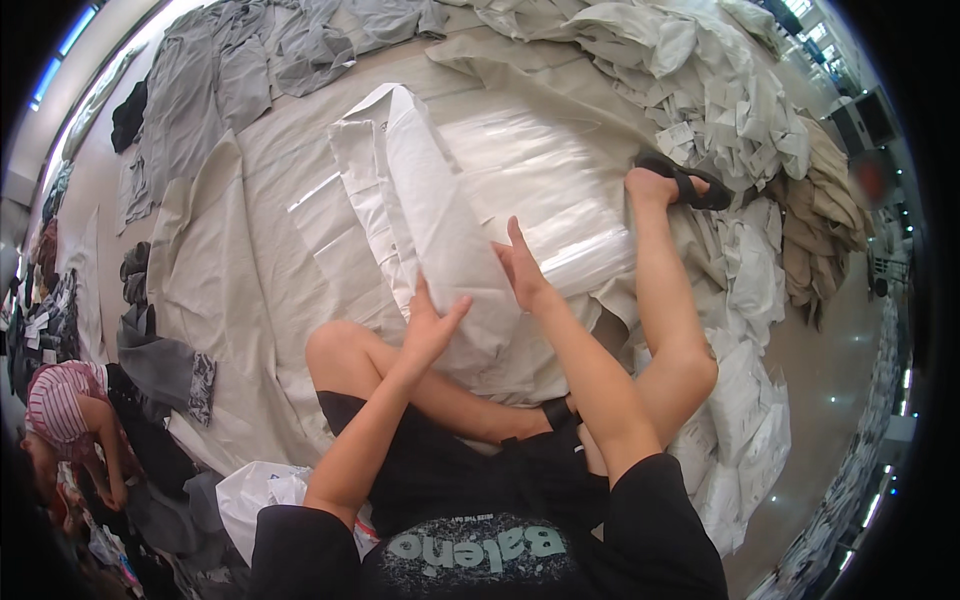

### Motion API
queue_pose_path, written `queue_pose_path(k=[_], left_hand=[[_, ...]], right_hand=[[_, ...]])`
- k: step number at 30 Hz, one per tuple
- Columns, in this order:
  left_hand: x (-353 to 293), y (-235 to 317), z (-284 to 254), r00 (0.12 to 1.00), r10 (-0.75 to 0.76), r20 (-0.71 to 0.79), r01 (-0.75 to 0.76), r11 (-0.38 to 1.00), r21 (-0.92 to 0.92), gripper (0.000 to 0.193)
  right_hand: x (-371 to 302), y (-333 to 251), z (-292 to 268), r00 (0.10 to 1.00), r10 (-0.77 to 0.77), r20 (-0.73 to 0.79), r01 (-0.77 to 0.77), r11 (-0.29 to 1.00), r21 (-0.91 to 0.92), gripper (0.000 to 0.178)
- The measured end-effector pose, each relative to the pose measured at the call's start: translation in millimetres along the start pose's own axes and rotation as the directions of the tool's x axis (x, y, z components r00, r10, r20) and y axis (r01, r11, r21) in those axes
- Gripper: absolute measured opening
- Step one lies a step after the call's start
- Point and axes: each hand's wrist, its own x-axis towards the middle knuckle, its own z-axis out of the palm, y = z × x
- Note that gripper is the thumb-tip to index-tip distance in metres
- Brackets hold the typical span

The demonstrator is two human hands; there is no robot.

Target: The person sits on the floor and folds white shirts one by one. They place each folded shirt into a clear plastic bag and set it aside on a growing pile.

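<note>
Straight ahead: white garment (425, 180), long axis away-leftward
Left hand (431, 332): thumb spread, left edge, grip unclear
Right hand (522, 276): open, right edge, empty

Free passage is offered over the beige cloth (210, 285) at left; the middle is blocked by the folded white fabric (422, 170), the right by the bent leg (665, 280), the far left by grey garments (205, 95).

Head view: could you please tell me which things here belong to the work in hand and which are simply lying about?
Work in hand:
White folded cloth, at the left hand and right hand
Glossy clear plastic beside it, probably

Apparently lying about:
Grey clothes
Brown cloth
White bag
</note>
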Motion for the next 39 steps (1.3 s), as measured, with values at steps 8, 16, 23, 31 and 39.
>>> queue_pose_path(k=[8,16,23,31,39], left_hand=[[156.8,47.5,-39.0,0.969,-0.124,-0.215,0.106,0.99,-0.095,0.078],[224.8,49.9,-41.7,0.949,0.116,-0.293,-0.034,0.962,0.272,0.061],[185.8,17.1,-39.1,0.806,0.339,-0.485,-0.132,0.902,0.411,0.051],[136.8,-14.7,6.6,0.871,0.482,0.092,-0.433,0.666,0.607,0.062],[127.7,10.4,2.5,0.84,0.46,0.287,-0.532,0.593,0.605,0.064]], right_hand=[[-10.6,1.3,-0.5,0.972,-0.224,-0.072,0.149,0.824,-0.546,0.045],[16.1,1.9,-11.3,0.915,-0.355,-0.191,0.043,0.558,-0.829,0.041],[14.8,9.8,36.1,0.645,-0.764,-0.008,0.109,0.103,-0.989,0.024],[80.0,0.3,-1.1,0.671,-0.611,0.42,0.3,-0.295,-0.907,0.017],[271.6,-145.4,7.8,0.728,-0.611,-0.311,0.127,0.566,-0.815,0.065]])
